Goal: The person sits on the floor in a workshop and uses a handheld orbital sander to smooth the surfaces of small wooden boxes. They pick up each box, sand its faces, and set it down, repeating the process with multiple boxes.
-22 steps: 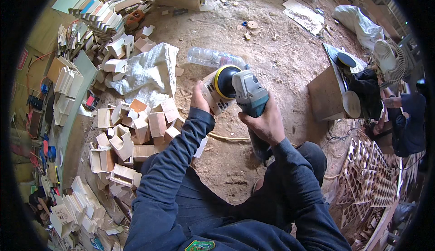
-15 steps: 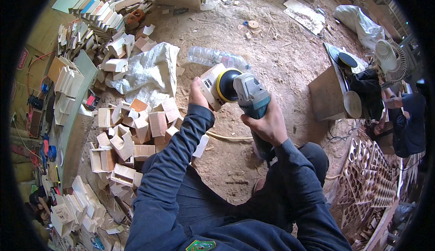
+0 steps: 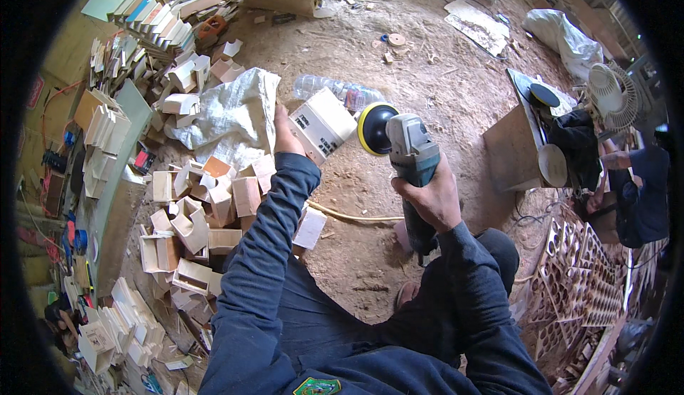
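My left hand (image 3: 286, 133) grips a small light-wood box (image 3: 322, 126) by its left side, with dark print on the face toward me. In my right hand (image 3: 434, 194) is a grey and teal power sander (image 3: 415, 154), my fingers wrapped round its body. Its round black pad with a yellow rim (image 3: 375, 128) faces the box, just right of it. A small gap seems to part pad and box. Behind them a clear plastic bottle (image 3: 335, 89) lies on its side on the floor.
Several wooden boxes (image 3: 191, 225) are heaped left of my legs, beside a white woven sack (image 3: 235, 113). A yellow hose (image 3: 356, 217) crosses the dusty floor. At right stand a wooden workbench (image 3: 511, 154), a fan (image 3: 613, 89), perforated boards (image 3: 581, 274) and another person (image 3: 641, 188).
The box has moved left and turned, showing more of its printed face. The sander has shifted slightly right and down, so its pad no longer overlaps the box.
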The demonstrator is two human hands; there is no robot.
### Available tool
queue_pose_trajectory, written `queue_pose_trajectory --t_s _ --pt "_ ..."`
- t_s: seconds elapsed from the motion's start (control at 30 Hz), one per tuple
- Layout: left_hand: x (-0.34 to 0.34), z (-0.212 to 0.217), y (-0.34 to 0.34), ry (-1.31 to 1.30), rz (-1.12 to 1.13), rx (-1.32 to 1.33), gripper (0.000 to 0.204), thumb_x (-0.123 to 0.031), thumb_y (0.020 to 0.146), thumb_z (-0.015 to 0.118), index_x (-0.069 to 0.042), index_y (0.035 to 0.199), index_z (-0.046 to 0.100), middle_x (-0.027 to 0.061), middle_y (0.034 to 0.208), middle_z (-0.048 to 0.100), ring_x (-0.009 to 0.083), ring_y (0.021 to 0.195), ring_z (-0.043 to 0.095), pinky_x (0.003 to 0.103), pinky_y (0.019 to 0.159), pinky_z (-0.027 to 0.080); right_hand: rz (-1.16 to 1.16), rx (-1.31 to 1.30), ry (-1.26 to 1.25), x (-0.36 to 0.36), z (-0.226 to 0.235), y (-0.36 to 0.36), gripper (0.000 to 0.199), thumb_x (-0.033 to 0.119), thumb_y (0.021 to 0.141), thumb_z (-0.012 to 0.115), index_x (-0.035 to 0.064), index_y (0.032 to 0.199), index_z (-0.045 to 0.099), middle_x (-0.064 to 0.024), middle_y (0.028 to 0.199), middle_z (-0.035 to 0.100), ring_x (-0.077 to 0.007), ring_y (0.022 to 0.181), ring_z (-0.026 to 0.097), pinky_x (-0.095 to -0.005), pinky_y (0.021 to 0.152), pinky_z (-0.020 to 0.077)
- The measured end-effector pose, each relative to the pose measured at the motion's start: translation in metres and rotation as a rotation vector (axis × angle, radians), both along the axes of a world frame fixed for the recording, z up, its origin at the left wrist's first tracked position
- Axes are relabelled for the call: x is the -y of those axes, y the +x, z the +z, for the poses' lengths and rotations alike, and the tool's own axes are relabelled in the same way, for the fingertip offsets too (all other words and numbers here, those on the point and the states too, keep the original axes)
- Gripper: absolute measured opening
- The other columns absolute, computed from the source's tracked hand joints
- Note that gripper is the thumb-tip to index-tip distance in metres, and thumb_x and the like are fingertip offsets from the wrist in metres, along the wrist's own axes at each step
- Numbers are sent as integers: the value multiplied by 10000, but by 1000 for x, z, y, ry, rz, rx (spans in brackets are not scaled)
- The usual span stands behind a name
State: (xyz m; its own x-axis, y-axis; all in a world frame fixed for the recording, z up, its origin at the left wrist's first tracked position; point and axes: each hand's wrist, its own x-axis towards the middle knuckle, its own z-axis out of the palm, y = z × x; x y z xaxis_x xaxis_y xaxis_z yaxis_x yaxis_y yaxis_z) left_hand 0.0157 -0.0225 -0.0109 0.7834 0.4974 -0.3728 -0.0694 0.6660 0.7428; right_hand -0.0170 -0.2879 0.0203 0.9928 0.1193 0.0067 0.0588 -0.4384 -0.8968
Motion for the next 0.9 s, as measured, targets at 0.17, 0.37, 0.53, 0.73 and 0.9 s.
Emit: queue_pose_trajectory --t_s 0.17,0.37,0.53,0.73,0.9 --pt "16 -16 -3 368 -45 -109 659 -627 950 645 -3 1142 727 125 1014 725 227 890 689 367 807 561 100 -10 68 -12 0 5 597 303 692 886 24 1179 682 -175 1042 756 -310 988 751 -412 912 572" --pt "27 -24 -16 522 -114 -224 634 -575 950 609 35 1034 759 118 915 727 235 782 652 376 766 536 104 0 25 -17 -4 2 482 194 733 856 -10 1143 704 -93 1000 758 -163 909 705 -335 876 558" --pt "23 -19 -17 588 -109 -270 576 -561 918 649 8 852 715 72 784 674 206 701 625 357 711 527 17 -128 -21 -5 0 15 571 333 679 873 24 1134 721 -178 1010 773 -316 934 758 -410 877 581" --pt "12 -19 -12 599 -119 -249 591 -560 911 651 24 863 722 98 802 704 212 706 643 366 713 537 -5 -99 0 3 9 16 541 340 685 862 29 1108 732 -177 1000 776 -309 937 760 -412 869 583" --pt "12 -30 -8 577 -111 -236 584 -553 915 647 24 902 741 101 825 715 213 717 648 359 726 535 72 -18 -6 -11 -1 6 628 353 676 869 40 1190 687 -202 1048 760 -351 972 754 -436 900 580"
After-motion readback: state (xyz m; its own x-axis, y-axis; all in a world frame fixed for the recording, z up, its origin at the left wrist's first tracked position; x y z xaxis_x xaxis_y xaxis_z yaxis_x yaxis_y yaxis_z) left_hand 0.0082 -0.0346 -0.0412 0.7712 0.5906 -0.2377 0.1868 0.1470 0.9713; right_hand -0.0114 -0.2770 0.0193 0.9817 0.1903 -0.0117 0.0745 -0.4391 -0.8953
